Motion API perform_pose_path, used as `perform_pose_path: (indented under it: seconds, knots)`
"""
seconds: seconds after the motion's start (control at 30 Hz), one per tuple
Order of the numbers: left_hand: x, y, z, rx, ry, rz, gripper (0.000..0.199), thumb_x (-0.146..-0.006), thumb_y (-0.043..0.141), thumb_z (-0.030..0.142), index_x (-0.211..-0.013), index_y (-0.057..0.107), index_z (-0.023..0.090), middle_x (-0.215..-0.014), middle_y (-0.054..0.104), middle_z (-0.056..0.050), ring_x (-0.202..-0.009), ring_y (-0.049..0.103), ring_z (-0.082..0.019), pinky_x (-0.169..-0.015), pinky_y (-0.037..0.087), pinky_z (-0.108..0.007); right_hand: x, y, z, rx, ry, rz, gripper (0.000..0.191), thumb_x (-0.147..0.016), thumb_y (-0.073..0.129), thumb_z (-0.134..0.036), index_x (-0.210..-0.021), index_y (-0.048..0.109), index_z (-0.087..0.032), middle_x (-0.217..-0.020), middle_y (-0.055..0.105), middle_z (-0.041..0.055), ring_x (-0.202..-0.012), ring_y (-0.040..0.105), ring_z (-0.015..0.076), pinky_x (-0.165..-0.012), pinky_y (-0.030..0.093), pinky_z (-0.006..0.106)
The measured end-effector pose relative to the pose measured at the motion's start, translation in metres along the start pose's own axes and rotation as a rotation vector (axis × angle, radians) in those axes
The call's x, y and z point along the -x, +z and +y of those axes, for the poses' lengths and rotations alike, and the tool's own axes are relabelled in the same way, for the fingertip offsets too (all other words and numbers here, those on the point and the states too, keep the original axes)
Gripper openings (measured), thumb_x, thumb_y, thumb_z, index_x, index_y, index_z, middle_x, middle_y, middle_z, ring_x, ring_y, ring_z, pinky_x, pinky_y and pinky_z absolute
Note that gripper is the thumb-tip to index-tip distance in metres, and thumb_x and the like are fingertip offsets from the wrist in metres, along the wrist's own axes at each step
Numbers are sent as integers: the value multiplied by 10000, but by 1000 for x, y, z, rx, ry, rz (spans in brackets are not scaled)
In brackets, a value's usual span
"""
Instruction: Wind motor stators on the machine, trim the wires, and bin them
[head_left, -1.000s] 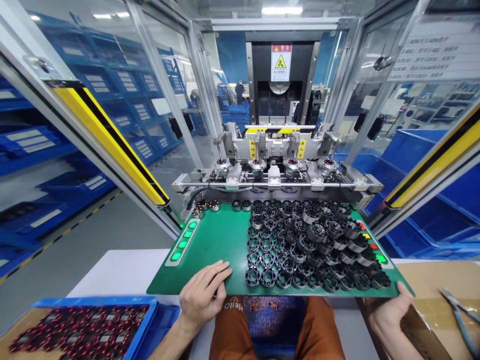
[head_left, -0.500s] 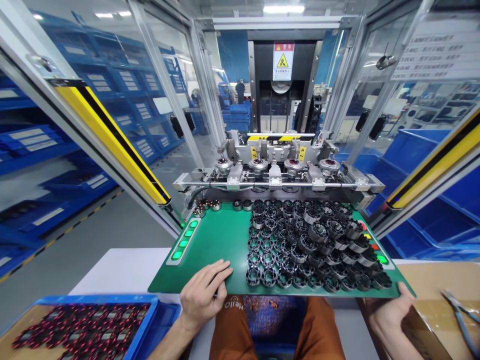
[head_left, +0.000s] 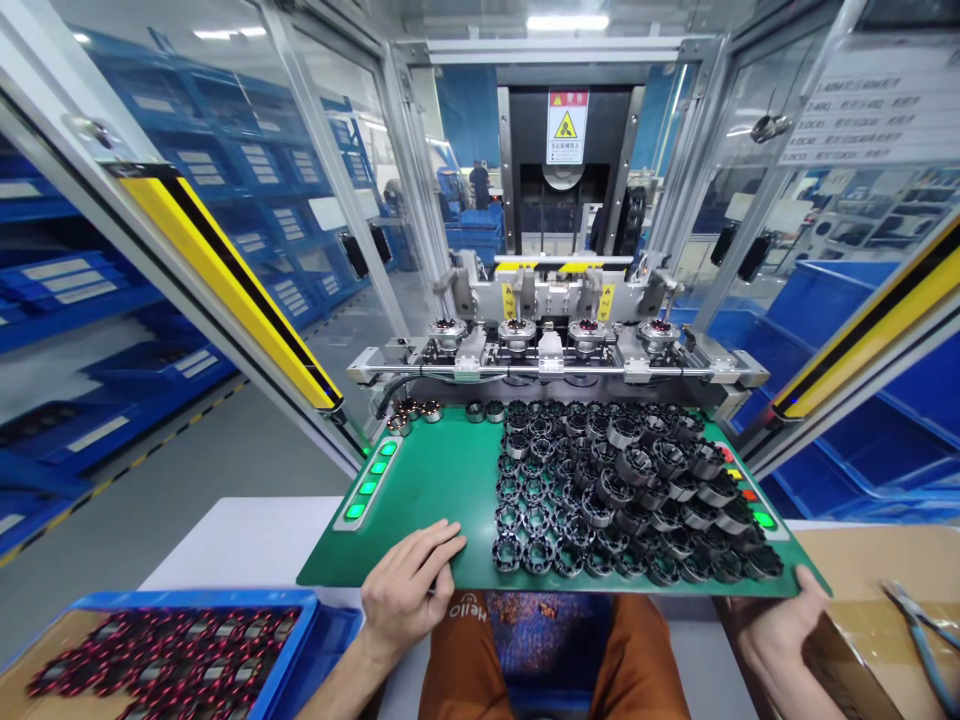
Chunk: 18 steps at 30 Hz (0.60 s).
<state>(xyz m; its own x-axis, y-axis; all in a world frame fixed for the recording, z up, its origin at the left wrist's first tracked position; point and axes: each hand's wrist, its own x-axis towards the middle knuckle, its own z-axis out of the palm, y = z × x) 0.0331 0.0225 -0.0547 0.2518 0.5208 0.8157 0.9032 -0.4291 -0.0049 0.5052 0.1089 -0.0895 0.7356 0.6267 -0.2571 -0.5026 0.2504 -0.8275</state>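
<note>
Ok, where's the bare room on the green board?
The widest bare patch is the left part of the green board, between the left button strip and the black rings, with copper-wound parts at the back and the left hand at the front. The right part is crowded: black rings cover most of it, some stacked, near the right button strip.

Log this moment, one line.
left hand: on green board, front edge; right hand: at its front right corner; dark rings: partly stacked, right side

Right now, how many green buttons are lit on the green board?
5: four left buttons in a line along the board's left edge, one right button near its right edge. The stacked rings might hide others.
</note>
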Motion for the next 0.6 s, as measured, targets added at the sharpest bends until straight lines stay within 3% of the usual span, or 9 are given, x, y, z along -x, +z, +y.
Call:
perform_pose_path:
  seconds: [0.4, 0.6]
  knots:
    - [0, 1, 0, -4, 0, 3, 335, -1128, 546, 54, -1210, 806, 249, -1204, 911, 1, -1122, 883, -214, -1002, 650, -360, 6, 6, -7, 46, 19, 36, 478, -631, 703, -532, -1004, 770, -242, -1206, 856, 69, -1227, 736, 325, -613, 557, 289]
    - [1, 1, 0, -7, -3, 0, 336, -1132, 546, 56, -1214, 805, 253, -1206, 912, 5, -1121, 885, -212, -1001, 649, -361, 7, 8, -8, 30, 32, 21, 454, -638, 707, -511, -1005, 752, -247, -1209, 849, 58, -1227, 751, 355, -783, 679, 408]
